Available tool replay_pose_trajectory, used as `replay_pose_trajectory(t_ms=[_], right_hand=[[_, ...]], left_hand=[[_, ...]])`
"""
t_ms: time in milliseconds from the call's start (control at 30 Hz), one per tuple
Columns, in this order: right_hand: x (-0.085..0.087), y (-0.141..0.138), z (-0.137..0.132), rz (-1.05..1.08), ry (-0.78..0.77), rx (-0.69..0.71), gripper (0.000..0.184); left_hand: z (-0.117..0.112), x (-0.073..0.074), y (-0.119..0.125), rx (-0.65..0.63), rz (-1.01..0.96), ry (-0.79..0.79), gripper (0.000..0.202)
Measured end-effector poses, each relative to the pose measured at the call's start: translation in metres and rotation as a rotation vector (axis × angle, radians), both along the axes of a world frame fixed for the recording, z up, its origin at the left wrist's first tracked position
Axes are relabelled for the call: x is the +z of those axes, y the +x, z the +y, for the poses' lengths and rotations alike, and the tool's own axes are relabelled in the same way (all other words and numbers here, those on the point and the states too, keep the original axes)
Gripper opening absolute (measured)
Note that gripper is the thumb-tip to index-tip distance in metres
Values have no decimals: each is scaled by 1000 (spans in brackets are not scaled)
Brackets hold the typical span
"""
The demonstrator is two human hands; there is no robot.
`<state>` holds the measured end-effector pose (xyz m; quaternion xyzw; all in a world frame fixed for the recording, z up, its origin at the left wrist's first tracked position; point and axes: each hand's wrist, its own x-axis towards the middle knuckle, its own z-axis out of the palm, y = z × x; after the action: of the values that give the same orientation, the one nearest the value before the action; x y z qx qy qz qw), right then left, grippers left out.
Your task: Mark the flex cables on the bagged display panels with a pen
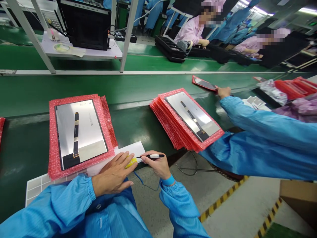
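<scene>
Riskily close: right hand [156, 166] pinched around a marker pen [151, 156], left hand [111, 173] spread flat on a white paper sheet [131, 150], possible ink streaks or scratches on the nearby display panel [80, 132] from any slip.

- 2 bare hands: left hand [111, 175], right hand [156, 165]
- 1 marker pen [151, 156]
- 1 yellow object [130, 162]
- 1 white sheet [130, 152]
- 1 blue wristband [168, 180]
- 2 stacks of red bubble-wrap sleeves: left stack [53, 138], right stack [168, 122]
- 2 silver display panels on those stacks: left panel [66, 132], right panel [190, 114]
- 1 separate panel in a red sleeve [204, 83]
- 1 co-worker's hand [224, 92]
- 2 seated people in pink smocks: nearer person [189, 31], farther person [250, 44]
- 1 black monitor [85, 26]
</scene>
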<state>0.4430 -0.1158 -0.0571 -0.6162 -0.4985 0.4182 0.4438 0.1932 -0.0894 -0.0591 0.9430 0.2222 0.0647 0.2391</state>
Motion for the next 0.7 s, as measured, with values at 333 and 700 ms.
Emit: replay_pose_trajectory(t_ms=[333,700], right_hand=[[18,-6,2,104,72,-161,21],[62,-83,35,271,126,-102,20]], left_hand=[[-1,0,-1,-25,-35,160,73],[-23,65,-62,-53,-528,543,21]])
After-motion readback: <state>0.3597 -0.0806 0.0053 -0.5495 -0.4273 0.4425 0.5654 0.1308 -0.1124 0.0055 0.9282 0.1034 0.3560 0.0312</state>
